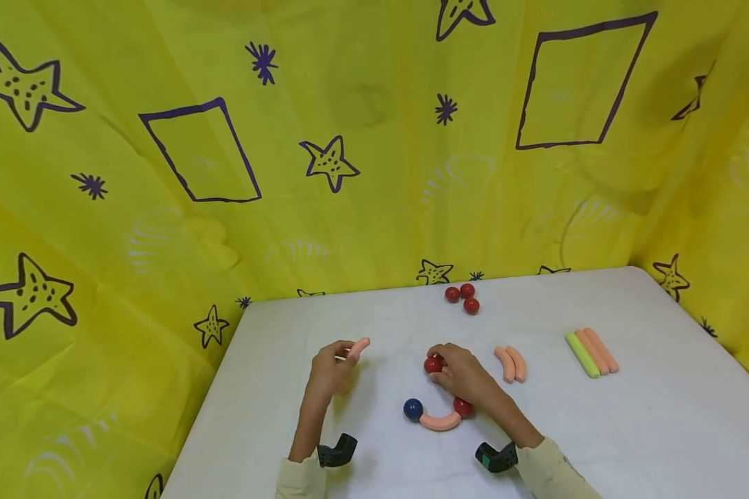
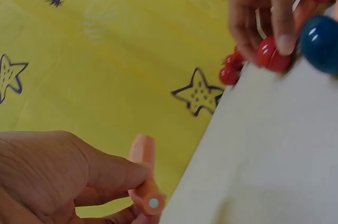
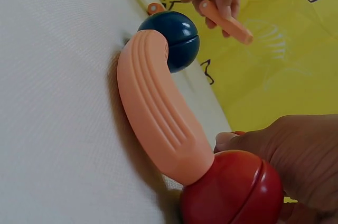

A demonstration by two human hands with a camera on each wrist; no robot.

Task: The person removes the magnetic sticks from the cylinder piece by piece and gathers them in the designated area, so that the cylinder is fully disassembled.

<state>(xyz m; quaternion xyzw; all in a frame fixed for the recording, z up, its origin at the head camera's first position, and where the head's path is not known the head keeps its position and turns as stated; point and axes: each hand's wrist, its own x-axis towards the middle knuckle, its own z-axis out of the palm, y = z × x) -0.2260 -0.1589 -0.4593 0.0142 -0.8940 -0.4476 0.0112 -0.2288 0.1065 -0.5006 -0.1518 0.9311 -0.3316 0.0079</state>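
We note the left hand [image 1: 329, 371] raised just above the desk [image 1: 630, 430], its fingers curled round a short salmon stick [image 1: 357, 347] that it pinches between thumb and fingertips; the left wrist view shows the stick's flat end with a small pale dot facing the camera. The right hand [image 1: 465, 374] lies to the right of the left hand, well apart from it, fingers bent over a red ball [image 1: 433, 364] that it pinches at the fingertips. Just below this hand, nearer the person, sits a small assembly on the desk: a curved salmon piece [image 1: 440, 421] joined at its left end to a blue ball [image 1: 412, 409] and at its right end to a second red ball [image 1: 462, 407], which lies under the right wrist; in the right wrist view the hand rests against this ball. Right of the right hand lie two curved salmon pieces [image 1: 511, 364] side by side, touching. Farther right lie three straight sticks [image 1: 591, 352], one green and two salmon, packed together. Beyond the right hand, near the far edge, three red balls [image 1: 464, 298] sit in a tight cluster. A yellow cloth [image 1: 225, 173] printed with stars hangs behind.
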